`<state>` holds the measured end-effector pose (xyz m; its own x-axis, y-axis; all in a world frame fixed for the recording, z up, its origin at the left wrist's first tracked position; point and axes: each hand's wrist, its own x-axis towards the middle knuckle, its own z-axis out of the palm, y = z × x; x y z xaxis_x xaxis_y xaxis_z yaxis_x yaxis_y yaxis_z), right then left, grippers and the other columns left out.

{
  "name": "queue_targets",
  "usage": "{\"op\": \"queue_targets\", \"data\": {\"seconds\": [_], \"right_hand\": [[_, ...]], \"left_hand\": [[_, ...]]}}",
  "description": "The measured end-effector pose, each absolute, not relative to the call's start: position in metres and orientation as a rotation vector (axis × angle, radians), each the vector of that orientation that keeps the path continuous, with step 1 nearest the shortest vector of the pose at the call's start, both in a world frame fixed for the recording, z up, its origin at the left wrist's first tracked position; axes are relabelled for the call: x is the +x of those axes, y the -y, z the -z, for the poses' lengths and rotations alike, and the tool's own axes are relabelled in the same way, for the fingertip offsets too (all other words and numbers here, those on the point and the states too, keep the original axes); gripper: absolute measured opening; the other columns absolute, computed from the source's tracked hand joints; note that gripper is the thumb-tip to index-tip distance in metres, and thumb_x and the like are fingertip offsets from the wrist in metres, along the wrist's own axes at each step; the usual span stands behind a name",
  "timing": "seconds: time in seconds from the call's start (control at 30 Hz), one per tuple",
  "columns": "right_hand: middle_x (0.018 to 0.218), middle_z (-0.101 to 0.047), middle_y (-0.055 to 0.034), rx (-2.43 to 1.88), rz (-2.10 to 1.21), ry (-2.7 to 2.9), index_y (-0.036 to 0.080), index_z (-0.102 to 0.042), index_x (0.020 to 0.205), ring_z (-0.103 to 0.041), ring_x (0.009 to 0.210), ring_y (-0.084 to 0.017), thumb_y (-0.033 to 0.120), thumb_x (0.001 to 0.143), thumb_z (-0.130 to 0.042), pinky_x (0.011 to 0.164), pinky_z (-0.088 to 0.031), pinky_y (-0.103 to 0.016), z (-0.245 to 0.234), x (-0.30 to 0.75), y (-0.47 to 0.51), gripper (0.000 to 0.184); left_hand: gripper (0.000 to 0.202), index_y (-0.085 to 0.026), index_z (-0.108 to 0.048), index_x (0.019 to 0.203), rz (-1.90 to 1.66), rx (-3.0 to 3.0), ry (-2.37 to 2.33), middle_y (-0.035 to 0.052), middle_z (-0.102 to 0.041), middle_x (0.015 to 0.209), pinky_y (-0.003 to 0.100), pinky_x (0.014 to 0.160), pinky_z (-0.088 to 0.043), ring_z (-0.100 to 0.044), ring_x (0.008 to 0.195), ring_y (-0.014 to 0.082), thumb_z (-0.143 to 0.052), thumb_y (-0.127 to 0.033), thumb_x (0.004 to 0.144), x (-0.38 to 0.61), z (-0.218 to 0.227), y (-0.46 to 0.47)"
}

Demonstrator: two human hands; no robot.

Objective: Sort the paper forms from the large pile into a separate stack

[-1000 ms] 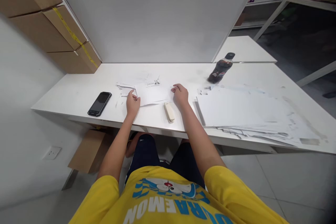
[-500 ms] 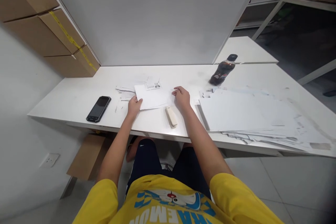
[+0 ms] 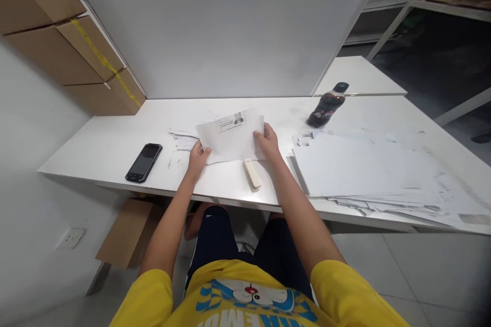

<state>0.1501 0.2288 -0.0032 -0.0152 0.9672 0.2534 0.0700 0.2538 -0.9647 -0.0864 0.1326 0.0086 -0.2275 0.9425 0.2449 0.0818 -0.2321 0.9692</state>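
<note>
Holding the papers in a narrow grip, the left hand and right hand seem to have them gathered, while the stapler lies untouched

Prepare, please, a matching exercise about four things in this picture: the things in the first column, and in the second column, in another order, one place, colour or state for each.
1. phone
2. stapler
3. bottle
4. printed paper

A. cream-coloured, near the front edge of the table
B. held by the left hand and the right hand
C. black, left of both hands
D. dark-capped, right of both hands

Pairs: 1-C; 2-A; 3-D; 4-B
</note>
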Motion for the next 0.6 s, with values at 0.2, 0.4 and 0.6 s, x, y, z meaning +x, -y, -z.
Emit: {"op": "queue_targets", "data": {"seconds": [0.2,0.4,0.6], "right_hand": [[0.087,-0.063,-0.0008,-1.064,-0.955,1.35,0.022,-0.057,0.093,-0.056,0.083,-0.019,0.041,0.077,-0.054,0.072,-0.048,-0.031,-0.01,0.15,-0.218,0.025],[0.087,-0.059,-0.0008,-0.915,-0.917,1.345,0.023,-0.056,0.095,-0.056,0.084,-0.019,0.043,0.079,-0.058,0.077,-0.048,-0.032,-0.016,0.151,-0.214,0.025],[0.101,-0.056,-0.0044,-0.869,-0.843,1.362,0.026,-0.046,0.106,-0.057,0.097,-0.023,0.038,0.078,-0.056,0.086,-0.048,-0.038,-0.006,0.152,-0.211,0.032]], "left_hand": [[0.047,-0.018,-0.055,0.116,-1.569,1.379,-1.284,0.0134,-0.067,0.12,0.04,0.102,-0.049,-0.062,0.116,0.0256,-0.067,-0.049,0.083,-0.084,-0.012,-0.131],[0.042,-0.021,-0.048,0.119,-1.681,1.47,-1.433,0.0123,-0.063,0.12,0.037,0.1,-0.049,-0.061,0.116,0.0237,-0.057,-0.051,0.091,-0.083,-0.009,-0.13],[0.051,-0.026,-0.033,0.136,-1.693,1.522,-1.623,0.0139,-0.053,0.134,0.038,0.106,-0.043,-0.053,0.126,0.0233,-0.054,-0.047,0.095,-0.077,-0.004,-0.13]]}}
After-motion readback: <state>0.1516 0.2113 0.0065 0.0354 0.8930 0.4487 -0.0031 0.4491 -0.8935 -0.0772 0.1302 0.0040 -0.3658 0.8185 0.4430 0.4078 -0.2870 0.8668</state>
